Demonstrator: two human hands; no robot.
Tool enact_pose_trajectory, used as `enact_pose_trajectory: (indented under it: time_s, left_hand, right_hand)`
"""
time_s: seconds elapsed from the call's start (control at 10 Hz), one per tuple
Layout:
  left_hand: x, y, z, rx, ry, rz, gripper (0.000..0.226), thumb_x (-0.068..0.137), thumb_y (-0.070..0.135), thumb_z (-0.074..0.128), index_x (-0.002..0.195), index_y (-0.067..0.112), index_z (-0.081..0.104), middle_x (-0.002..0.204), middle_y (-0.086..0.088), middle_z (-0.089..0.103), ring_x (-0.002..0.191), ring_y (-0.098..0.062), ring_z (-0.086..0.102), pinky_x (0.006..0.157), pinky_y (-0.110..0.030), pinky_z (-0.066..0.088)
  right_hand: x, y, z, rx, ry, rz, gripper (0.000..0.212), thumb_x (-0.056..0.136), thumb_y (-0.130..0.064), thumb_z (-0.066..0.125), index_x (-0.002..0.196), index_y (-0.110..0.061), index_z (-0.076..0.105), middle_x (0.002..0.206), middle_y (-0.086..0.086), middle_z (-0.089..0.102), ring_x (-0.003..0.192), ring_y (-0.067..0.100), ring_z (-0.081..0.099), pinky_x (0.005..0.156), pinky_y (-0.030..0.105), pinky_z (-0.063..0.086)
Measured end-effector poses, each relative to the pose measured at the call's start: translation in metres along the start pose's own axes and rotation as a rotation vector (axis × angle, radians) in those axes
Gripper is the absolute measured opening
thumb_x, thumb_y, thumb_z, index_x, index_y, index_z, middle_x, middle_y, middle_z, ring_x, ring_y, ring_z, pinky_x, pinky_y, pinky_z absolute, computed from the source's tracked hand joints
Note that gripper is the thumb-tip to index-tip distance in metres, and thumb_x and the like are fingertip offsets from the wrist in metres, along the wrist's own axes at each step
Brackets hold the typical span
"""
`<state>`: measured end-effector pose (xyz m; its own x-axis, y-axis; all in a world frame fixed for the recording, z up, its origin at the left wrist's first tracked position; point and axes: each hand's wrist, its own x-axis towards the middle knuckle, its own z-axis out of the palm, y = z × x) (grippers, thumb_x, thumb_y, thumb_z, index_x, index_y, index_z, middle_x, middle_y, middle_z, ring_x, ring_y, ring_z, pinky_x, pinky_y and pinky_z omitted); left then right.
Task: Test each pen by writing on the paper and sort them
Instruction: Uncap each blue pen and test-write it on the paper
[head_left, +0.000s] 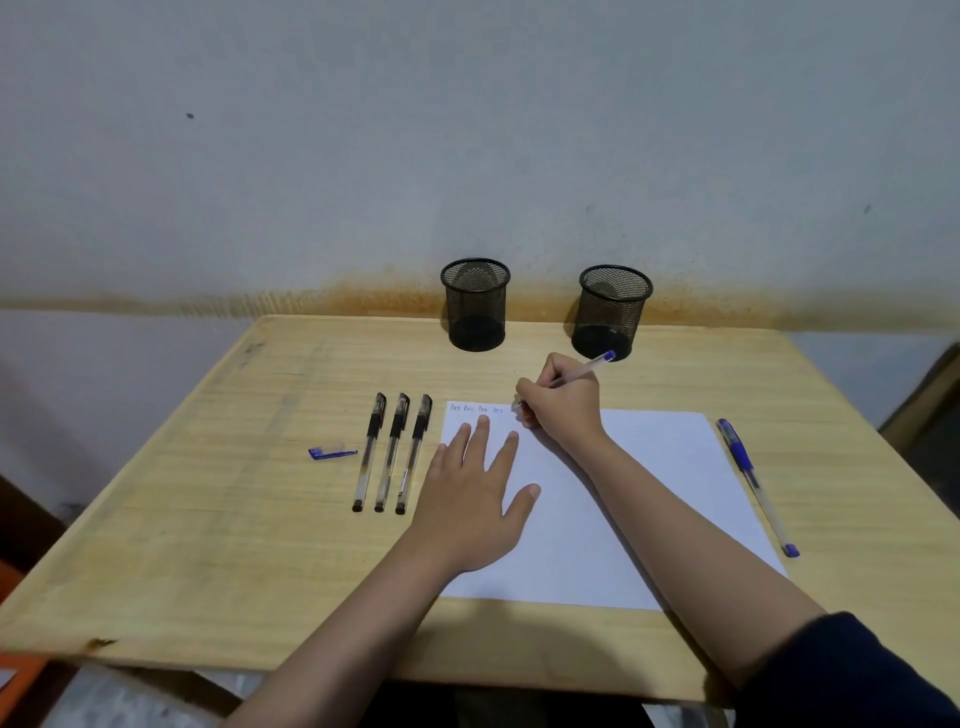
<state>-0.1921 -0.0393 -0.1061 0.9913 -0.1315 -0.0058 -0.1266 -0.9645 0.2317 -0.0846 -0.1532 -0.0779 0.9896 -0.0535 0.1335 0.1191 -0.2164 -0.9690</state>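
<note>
A white sheet of paper (639, 499) lies on the wooden table, with a few small blue words along its top left edge. My right hand (563, 402) grips an uncapped blue pen (589, 366), its tip on the paper beside those words. My left hand (478, 493) lies flat with spread fingers on the paper's left part. Three capped black pens (390, 452) lie side by side to the left of the paper. A loose blue pen cap (331, 452) rests further left. Another capped blue pen (756, 486) lies along the paper's right edge.
Two black mesh pen cups stand at the table's far edge against the wall, the left cup (475, 304) and the right cup (612, 312), both seemingly empty. The wooden table (234, 545) ends close in front of me, and its left and right edges drop to the floor.
</note>
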Motion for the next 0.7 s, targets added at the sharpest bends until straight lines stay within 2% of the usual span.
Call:
enact_pose_trajectory:
  time_s: [0.2,0.7]
  left_hand:
    - [0.0007,0.0007,0.0004,0.014,0.002,-0.006,0.065,0.092,0.059,0.016,0.148,0.032,-0.004,0.159,-0.003,-0.013,0.145,-0.023,-0.016,0.118,-0.044,-0.006]
    - [0.0004,0.0010,0.0010,-0.001,0.008,-0.010,0.065,0.092,0.060,0.017,0.148,0.033,-0.004,0.159,-0.003,-0.013,0.145,-0.023,-0.016,0.117,-0.044,-0.006]
  right_hand:
    - [0.0019,0.0017,0.0017,-0.032,-0.034,-0.012,0.016,0.081,0.003,0.061,0.071,0.000,0.050,0.067,0.029,0.061,0.040,0.010,0.060,0.041,0.018,0.051]
    - [0.0044,0.0030,0.0029,-0.039,-0.009,0.032,0.021,0.080,0.002,0.063,0.068,-0.004,0.047,0.064,0.020,0.060,0.039,0.009,0.061,0.039,0.016,0.048]
